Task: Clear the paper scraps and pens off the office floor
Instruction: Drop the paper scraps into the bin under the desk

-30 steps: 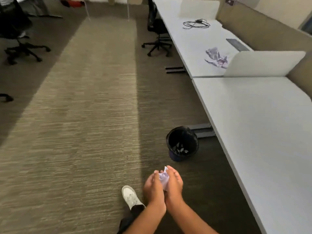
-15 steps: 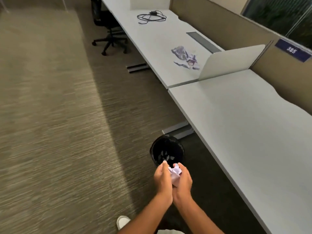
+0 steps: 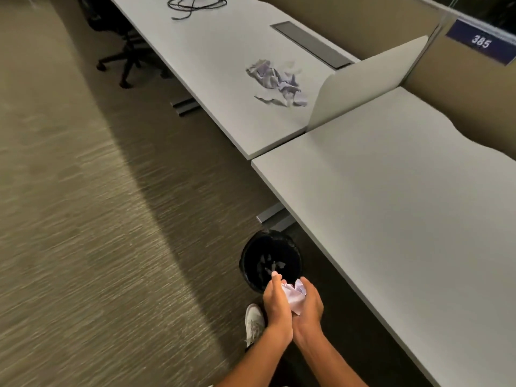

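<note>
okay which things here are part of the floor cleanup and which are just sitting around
Part of the job:
crumpled paper wad, cupped between left hand and right hand
black bin, scraps inside

Just lying about:
paper pile on the far desk
coiled cable
office chair

left hand (image 3: 276, 303) and right hand (image 3: 310, 305) pressed together at the wrists, fingers cupped upward, forearms converging.

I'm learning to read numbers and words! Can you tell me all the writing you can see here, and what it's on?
"385" in white digits on the dark blue sign, fixed to the top of the tan partition wall at the upper right.
The crumpled paper pile on the far desk shows no readable writing; it is too blurred.
The crumpled paper held in both hands shows no readable writing either.
</note>
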The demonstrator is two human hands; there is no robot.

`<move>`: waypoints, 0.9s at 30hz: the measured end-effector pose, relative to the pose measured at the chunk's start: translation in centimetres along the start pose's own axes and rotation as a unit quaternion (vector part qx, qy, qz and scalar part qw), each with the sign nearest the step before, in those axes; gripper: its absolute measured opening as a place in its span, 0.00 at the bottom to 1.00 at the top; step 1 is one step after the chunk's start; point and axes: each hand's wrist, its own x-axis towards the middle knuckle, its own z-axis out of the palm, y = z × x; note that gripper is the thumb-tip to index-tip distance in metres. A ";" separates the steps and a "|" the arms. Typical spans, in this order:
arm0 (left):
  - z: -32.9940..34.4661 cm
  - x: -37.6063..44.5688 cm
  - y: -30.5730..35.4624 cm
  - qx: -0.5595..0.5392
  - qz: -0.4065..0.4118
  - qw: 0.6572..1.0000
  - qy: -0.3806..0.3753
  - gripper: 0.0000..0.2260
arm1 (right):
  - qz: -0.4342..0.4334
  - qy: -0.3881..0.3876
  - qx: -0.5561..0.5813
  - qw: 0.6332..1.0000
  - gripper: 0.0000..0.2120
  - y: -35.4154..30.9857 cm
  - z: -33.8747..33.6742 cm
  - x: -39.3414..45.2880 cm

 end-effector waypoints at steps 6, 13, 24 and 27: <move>3.1 6.9 1.1 0.002 -0.029 1.000 -0.002 0.21 | -0.001 0.016 0.000 1.000 0.11 -1.9 3.3 5.1; 4.0 11.3 4.2 0.005 -0.035 0.996 -0.076 0.42 | 0.027 -0.042 0.008 0.999 0.14 -4.1 5.2 9.7; 1.2 12.2 6.9 -0.001 -0.025 0.999 -0.033 0.35 | 0.039 -0.046 -0.037 0.997 0.22 -4.0 5.8 11.9; 0.4 11.6 7.7 -0.007 -0.024 0.999 -0.023 0.34 | 0.028 -0.043 -0.052 0.997 0.22 -3.7 6.9 11.1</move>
